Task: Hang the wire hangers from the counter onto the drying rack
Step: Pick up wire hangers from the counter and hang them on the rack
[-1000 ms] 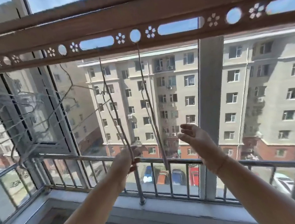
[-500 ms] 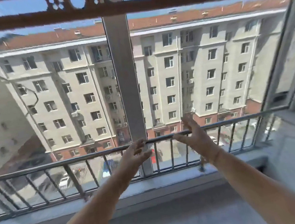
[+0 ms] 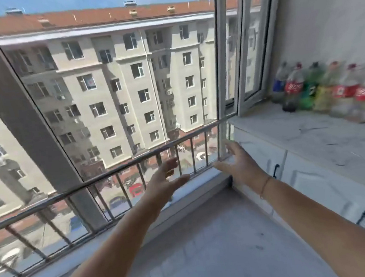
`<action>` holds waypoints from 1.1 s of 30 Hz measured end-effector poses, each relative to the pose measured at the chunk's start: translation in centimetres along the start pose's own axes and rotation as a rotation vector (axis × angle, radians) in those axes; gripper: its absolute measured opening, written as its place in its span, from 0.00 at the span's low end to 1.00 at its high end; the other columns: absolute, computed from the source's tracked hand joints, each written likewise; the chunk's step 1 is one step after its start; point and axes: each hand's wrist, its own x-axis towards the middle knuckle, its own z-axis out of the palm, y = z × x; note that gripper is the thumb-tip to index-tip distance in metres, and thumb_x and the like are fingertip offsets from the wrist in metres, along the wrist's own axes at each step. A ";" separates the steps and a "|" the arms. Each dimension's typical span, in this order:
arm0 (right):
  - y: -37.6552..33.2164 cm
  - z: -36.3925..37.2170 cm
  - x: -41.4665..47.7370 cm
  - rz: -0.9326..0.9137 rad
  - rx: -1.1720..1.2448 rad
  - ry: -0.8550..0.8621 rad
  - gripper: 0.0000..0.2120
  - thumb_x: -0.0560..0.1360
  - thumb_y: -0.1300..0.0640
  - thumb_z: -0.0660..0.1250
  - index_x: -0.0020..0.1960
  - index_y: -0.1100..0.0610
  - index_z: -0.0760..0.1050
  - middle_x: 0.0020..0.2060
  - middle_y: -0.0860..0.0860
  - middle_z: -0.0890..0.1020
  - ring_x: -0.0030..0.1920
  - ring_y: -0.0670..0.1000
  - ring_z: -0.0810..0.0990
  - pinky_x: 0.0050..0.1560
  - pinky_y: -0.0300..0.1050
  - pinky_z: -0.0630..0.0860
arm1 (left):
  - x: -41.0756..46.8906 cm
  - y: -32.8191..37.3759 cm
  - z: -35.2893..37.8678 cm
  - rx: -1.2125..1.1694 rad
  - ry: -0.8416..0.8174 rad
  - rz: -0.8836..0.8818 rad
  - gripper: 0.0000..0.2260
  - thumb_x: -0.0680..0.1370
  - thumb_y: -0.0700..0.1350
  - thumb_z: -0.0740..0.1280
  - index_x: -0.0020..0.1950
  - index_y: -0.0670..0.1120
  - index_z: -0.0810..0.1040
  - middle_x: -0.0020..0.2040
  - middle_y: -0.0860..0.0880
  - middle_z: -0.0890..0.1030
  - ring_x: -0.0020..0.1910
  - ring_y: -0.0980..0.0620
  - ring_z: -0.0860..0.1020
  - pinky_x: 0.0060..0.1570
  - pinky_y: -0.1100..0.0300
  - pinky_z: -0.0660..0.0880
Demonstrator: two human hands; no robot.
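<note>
Both my arms reach forward in front of the balcony window. My left hand (image 3: 166, 177) hangs in the air with straight, spread fingers and holds nothing. My right hand (image 3: 239, 163) is also empty, palm turned left, fingers relaxed, close to the left end of the white cabinet. The marble counter (image 3: 309, 136) runs along the right side. Thin dark lines lie on its top, too faint to identify as wire hangers. The drying rack is out of view.
A row of plastic soda bottles (image 3: 327, 86) stands along the wall at the back of the counter. White cabinet doors (image 3: 313, 177) with dark handles sit below. A metal railing (image 3: 122, 170) crosses the window. An open window sash (image 3: 249, 50) stands at the counter's far end.
The view has swung right and down, away from the rack and hung hangers toward the counter. My left hand let go of the hanger wire; both hands are now empty and lower.
</note>
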 end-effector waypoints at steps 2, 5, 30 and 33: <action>2.2 -3.2 -0.4 0.039 -0.003 0.032 0.35 0.70 0.53 0.73 0.72 0.54 0.61 0.70 0.52 0.66 0.71 0.52 0.63 0.67 0.45 0.63 | 1.5 0.2 3.8 -0.005 -0.043 -0.002 0.26 0.71 0.46 0.73 0.67 0.52 0.70 0.65 0.53 0.74 0.65 0.53 0.71 0.63 0.52 0.70; 5.6 -7.7 -1.3 0.116 0.000 0.098 0.36 0.70 0.52 0.73 0.72 0.53 0.60 0.70 0.52 0.65 0.70 0.51 0.63 0.64 0.42 0.63 | 3.7 0.7 9.2 -0.020 -0.122 0.000 0.26 0.71 0.45 0.73 0.67 0.52 0.70 0.65 0.52 0.74 0.64 0.53 0.71 0.64 0.54 0.68; 27.2 -31.4 5.3 0.587 0.123 0.649 0.15 0.72 0.60 0.69 0.57 0.59 0.75 0.54 0.55 0.78 0.54 0.51 0.77 0.48 0.39 0.74 | 30.5 1.0 40.8 0.000 -0.670 -0.017 0.23 0.74 0.45 0.70 0.68 0.48 0.70 0.63 0.51 0.75 0.63 0.52 0.72 0.48 0.68 0.71; 29.7 -33.3 5.4 0.639 0.114 0.701 0.12 0.72 0.61 0.69 0.54 0.59 0.75 0.50 0.54 0.79 0.52 0.51 0.78 0.52 0.40 0.72 | 32.9 0.2 44.4 0.006 -0.710 -0.057 0.22 0.74 0.44 0.70 0.67 0.48 0.70 0.61 0.50 0.76 0.62 0.52 0.73 0.52 0.65 0.70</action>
